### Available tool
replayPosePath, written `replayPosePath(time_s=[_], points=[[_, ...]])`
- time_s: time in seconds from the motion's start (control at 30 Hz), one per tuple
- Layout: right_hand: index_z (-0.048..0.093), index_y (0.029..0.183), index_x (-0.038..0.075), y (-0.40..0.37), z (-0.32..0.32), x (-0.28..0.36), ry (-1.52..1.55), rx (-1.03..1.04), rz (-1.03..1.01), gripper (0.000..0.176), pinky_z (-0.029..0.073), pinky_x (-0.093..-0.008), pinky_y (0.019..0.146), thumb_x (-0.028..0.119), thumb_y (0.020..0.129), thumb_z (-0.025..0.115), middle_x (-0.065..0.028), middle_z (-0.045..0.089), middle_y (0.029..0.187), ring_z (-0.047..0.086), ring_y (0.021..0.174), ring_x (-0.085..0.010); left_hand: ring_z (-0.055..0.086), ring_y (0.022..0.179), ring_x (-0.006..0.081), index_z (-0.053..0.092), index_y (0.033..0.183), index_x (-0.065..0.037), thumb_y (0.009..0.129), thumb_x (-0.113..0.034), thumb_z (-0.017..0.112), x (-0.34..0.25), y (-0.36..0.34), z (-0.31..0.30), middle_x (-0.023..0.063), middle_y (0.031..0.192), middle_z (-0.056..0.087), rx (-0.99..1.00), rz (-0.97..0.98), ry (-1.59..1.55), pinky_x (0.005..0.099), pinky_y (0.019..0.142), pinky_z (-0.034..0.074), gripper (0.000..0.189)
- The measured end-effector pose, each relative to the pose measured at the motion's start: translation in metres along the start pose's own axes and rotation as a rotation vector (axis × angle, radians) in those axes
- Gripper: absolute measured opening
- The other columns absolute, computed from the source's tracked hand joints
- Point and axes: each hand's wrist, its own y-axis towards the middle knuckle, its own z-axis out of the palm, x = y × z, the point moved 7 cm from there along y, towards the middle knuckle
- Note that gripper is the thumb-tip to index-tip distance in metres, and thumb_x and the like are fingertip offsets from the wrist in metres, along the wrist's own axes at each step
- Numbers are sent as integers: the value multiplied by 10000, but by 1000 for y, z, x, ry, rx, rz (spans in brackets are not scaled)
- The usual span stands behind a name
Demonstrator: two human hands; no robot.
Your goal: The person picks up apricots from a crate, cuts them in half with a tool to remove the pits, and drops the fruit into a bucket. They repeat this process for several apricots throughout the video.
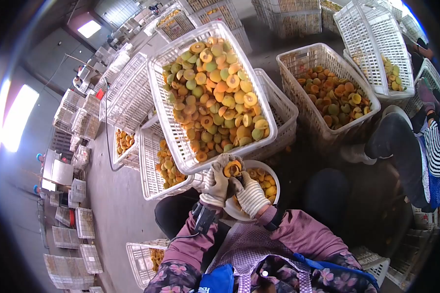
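Note:
Both my hands wear pale knitted gloves and meet over a white round bucket point(277, 188) of yellow-orange fruit. My left hand point(218, 181) is closed round a cut orange fruit point(232, 169), whose open face with a dark hollow points up. Beside it, my right hand point(252, 192) is closed, its fingers pressed together at the fruit's lower right edge; what they hold is too small to make out. Just beyond my hands, a large white crate point(155, 105) full of green, yellow and orange fruit halves is tilted toward me.
Another fruit crate point(291, 93) stands to the right, with a stacked crate point(371, 44) beyond it. A co-worker's dark-clad leg point(396, 146) is at the right. A lower crate point(149, 180) of fruit stands at left; more crates line the far left floor.

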Motion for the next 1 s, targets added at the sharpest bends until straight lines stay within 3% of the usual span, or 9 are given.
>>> replayPosePath(time_s=[0.27,0.37,0.4,0.43,0.67,0.8,0.83,0.93,1.0], points=[[482,1093,-7,-12,-6,19,-439,111,121,315,461,-427,693,228,883,479,-262,589,903,553,866,-432,483,1109,197,371,1287,22,954,-144,320,1,-11,-5,125,1213,484,-87,10,491,303,930,405,375],[474,1100,-3,-8,7,1,-305,128,24,303,460,-427,691,205,880,469,-261,588,897,551,865,-427,480,1118,201,341,1319,16,954,-152,314,-12,-14,10,145,1272,455,24,84,836,295,918,407,402],[474,1096,-9,-7,11,-6,-298,151,10,303,461,-421,698,201,878,469,-261,587,895,548,863,-427,528,791,214,448,1186,28,889,-76,358,0,-11,2,117,894,548,-191,-80,271,308,739,440,328],[474,1096,-9,-6,11,-11,-292,137,16,303,461,-421,698,201,878,469,-261,587,895,548,863,-427,528,791,214,448,1186,28,889,-76,358,3,-11,-1,117,894,548,-177,-90,275,308,739,440,328],[536,984,-47,-14,28,-27,-198,193,50,388,460,-463,709,313,869,447,-304,580,798,571,828,-437,515,659,117,513,1058,1,923,-201,435,-36,-27,33,32,800,556,151,441,1158,260,610,433,255],[550,972,-29,-9,41,-53,-342,211,-11,370,457,-454,692,313,864,461,-293,585,780,572,808,-437,482,542,88,531,993,-32,917,-265,486,-8,-17,-7,6,638,517,-116,28,594,230,526,417,249],[556,966,-20,-12,40,-38,-244,225,-142,346,462,-442,661,297,866,461,-282,582,738,577,770,-431,514,578,83,531,992,-31,912,-278,492,-31,-24,23,9,660,538,138,428,1054,228,536,428,262],[548,976,-19,-16,57,-59,233,403,191,323,467,-428,661,271,860,465,-258,588,741,580,750,-416,548,655,107,526,1034,-17,913,-235,474,-18,-27,-3,33,739,556,-42,87,793,238,597,456,254],[536,1010,-3,-16,49,-57,22,280,84,312,470,-402,646,259,859,460,-221,595,733,590,712,-372,556,722,127,501,1096,2,914,-175,453,-31,-37,13,65,844,561,18,310,964,248,644,464,258]])
